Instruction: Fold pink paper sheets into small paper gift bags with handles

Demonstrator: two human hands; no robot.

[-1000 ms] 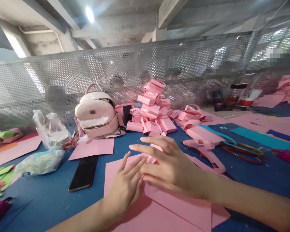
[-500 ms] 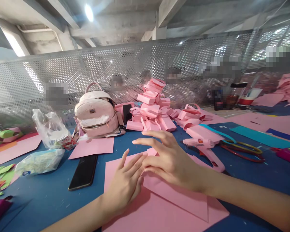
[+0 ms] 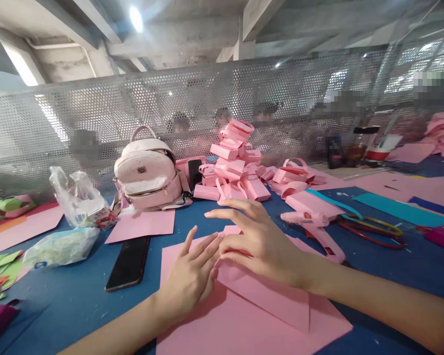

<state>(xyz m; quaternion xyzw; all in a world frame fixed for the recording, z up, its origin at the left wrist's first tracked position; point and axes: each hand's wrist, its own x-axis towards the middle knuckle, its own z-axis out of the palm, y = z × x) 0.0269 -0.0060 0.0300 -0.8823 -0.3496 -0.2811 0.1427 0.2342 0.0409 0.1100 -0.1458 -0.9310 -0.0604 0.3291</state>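
Note:
A folded piece of pink paper [image 3: 266,298] is slightly raised and tilted over a larger flat pink sheet [image 3: 207,325]. At its left end is my left hand [image 3: 190,278], fingers stretched to the right, with the paper's edge between thumb and fingers. My right hand [image 3: 264,246] grips the paper's upper edge from above, its thumb side low and two fingers lifted and pointing left. The fingertips of both hands meet, and they hide the exact grip. Just beyond my right wrist lies a pink glue gun [image 3: 314,227].
A black phone [image 3: 128,266], a pale pink backpack [image 3: 148,172] and plastic bags [image 3: 62,246] are on the left. Folded pink paper pieces [image 3: 231,167] are piled at the back. Bracelet-like rings [image 3: 373,231] and a blue strip [image 3: 403,207] lie right. Behind stands a perforated metal panel [image 3: 140,103].
The folded paper has shifted slightly left, its lower right corner moving left and up. Both hands keep nearly the same place and pose.

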